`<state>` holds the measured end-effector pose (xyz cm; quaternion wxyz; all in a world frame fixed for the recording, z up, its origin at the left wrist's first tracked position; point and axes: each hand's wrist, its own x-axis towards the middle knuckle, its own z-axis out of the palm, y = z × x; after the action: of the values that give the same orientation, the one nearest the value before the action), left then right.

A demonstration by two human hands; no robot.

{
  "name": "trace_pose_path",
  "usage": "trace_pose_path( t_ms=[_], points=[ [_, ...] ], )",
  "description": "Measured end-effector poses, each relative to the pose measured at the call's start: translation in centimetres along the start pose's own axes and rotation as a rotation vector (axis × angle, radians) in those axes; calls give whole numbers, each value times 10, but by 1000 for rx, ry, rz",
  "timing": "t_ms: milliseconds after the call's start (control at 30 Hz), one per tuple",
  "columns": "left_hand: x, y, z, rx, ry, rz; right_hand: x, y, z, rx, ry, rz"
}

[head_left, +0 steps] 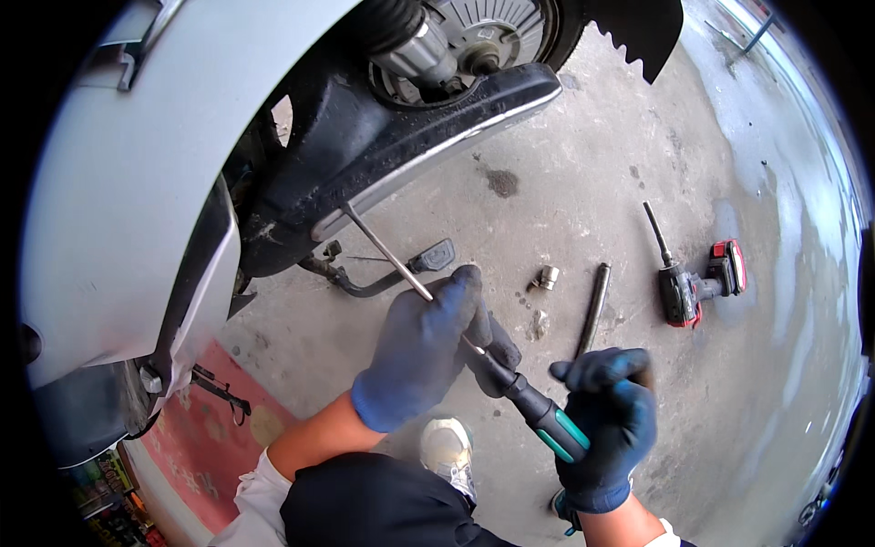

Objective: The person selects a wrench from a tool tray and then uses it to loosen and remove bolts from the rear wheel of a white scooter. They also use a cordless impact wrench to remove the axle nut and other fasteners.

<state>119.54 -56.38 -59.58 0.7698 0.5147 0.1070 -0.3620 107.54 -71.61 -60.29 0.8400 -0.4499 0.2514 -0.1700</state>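
In the head view, my left hand (419, 351), in a blue and dark glove, is closed around the metal shaft of a long tool with a black and teal handle (558, 432). My right hand (609, 424), gloved in black and blue, is curled around the handle's lower end. The shaft runs up and left to the lower silver edge of a black vehicle side piece (401, 137), where its tip rests. Behind my left hand, a bent bar with a grey pad (431, 256) hangs under that piece.
A white body panel (137, 182) fills the left, and a wheel hub (478, 50) shows at the top. On the concrete floor (501, 365) lie a metal socket (547, 278), a metal bar (597, 301) and a red and black power tool (679, 296). My shoe (442, 451) is below.
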Motion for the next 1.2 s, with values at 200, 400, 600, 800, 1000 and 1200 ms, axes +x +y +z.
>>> trace_pose_path(
  t_ms=[200, 400, 600, 800, 1000, 1200],
  points=[
    [-1, 3, -1, 77, -43, 36, -18, -39, 12, -596, -383, 146],
    [0, -2, -43, -109, -7, 124, 14, -119, 65, -1001, -517, 62],
    [-12, 1, -85, -187, 261, 251, 38, -146, 91, -1034, -526, -291],
    [5, 19, -87, -320, 164, 269, 111, -155, 117, -1003, -609, -595],
    [12, 16, -73, -421, 207, 337, 137, -149, 110, -723, -550, -467],
    [16, 13, -73, -373, 295, 346, 153, -140, 101, -624, -448, -392]
  ],
)
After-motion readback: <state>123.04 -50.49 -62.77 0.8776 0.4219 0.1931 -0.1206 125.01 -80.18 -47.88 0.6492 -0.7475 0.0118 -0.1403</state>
